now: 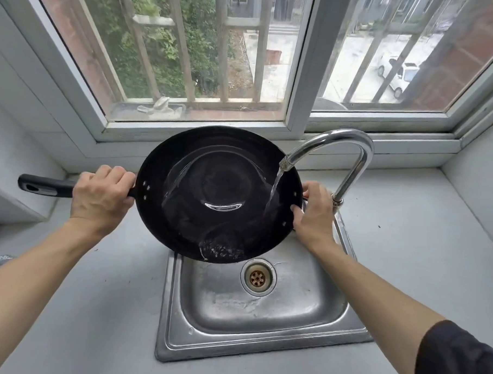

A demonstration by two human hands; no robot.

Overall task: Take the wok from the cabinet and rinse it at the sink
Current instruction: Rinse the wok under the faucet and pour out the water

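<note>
Some water [222,251] in tilted wok [184,161]

A grey countertop [406,250] ran beneath a white-framed window [299,76] with 2 panes. Daylight came through metal bars [221,58]. Outside stood green foliage [167,42], a brick wall [471,46] and a white car [400,74].

home kitchen: steel sink [174,319], faucet [354,152], window [298,76] w/ bars.
</note>
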